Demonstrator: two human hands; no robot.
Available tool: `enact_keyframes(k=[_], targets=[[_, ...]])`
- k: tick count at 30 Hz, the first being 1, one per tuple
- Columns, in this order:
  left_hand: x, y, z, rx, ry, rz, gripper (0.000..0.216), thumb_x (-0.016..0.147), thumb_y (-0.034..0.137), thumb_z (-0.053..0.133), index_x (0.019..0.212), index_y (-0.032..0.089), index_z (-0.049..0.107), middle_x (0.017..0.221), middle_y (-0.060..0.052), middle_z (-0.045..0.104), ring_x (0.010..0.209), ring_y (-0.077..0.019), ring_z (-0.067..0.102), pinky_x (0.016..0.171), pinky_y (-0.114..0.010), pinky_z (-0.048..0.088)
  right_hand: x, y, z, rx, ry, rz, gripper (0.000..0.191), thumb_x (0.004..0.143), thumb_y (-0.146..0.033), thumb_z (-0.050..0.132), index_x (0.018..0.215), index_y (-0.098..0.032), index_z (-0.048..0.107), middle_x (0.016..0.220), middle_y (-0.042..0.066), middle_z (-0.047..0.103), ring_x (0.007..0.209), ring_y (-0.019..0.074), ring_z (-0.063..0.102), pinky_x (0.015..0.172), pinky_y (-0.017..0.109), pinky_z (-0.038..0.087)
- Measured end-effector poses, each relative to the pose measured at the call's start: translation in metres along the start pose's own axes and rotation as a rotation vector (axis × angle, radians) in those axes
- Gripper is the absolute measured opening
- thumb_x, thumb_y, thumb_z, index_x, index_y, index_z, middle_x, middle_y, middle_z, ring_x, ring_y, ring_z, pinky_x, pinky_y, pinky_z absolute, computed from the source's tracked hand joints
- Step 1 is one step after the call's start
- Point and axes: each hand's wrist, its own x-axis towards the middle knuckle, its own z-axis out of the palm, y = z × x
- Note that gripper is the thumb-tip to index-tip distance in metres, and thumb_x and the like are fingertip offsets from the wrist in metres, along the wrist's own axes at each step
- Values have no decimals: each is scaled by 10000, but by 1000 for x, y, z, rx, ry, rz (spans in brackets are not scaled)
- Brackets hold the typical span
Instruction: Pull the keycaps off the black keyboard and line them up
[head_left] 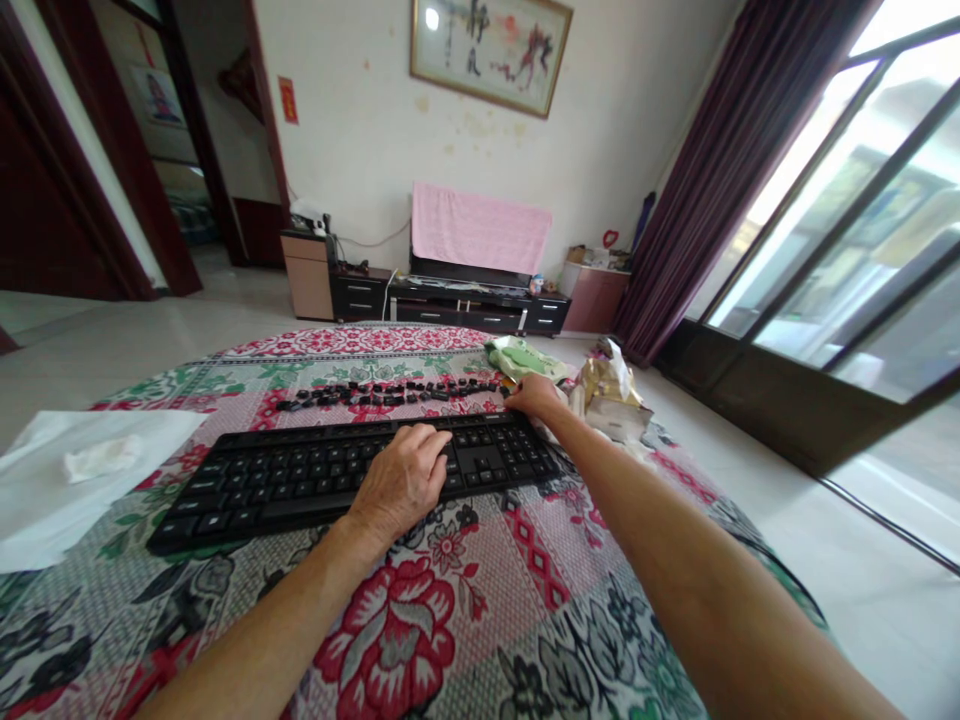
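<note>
A black keyboard (300, 510) lies at a slant on the floral tablecloth, with keys along most of its length. My left hand (405, 470) rests over its middle-right part, fingers loosely bent across the keys and touching them. Beyond the keyboard, loose black keycaps (390, 398) are strung out in uneven rows. My right hand (536, 395) reaches to the right end of these rows, with thumb and fingertips pinched together. A small dark piece, apparently a keycap, shows at the fingertips, though the fingers partly cover it.
White paper with a crumpled tissue (101, 458) lies at the left. Past my right hand are a green wipes packet (525, 358) and a gold tissue pack (607, 390). The patterned tablecloth (405, 640) covers the round table. A low TV cabinet (457, 312) stands against the far wall.
</note>
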Motion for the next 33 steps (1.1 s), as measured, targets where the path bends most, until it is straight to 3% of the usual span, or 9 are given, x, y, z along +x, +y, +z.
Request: enact_keyframes(k=[12, 25, 33], targets=[[0, 2, -1, 11, -11, -1, 268, 837, 179, 464, 1085, 179, 567, 1004, -74, 591, 937, -208, 526, 840, -357, 487, -6, -2, -12, -19, -74, -101, 180, 593, -253, 674, 751, -176, 711, 790, 72, 677, 751, 205, 611, 664, 262, 447], [0, 1, -1, 35, -27, -5, 269, 841, 193, 463, 1077, 159, 588, 1026, -75, 603, 944, -204, 539, 847, -338, 487, -1, 3, -4, -34, -57, -79, 240, 602, -295, 657, 801, -171, 713, 804, 65, 684, 753, 197, 624, 666, 251, 464], [11, -18, -15, 98, 3, -61, 270, 837, 216, 450, 1018, 146, 638, 989, -72, 639, 918, -200, 581, 864, -329, 477, 1, 7, 1, 30, -61, -43, 243, 613, -285, 652, 822, -173, 706, 834, 62, 684, 765, 194, 627, 668, 245, 469]])
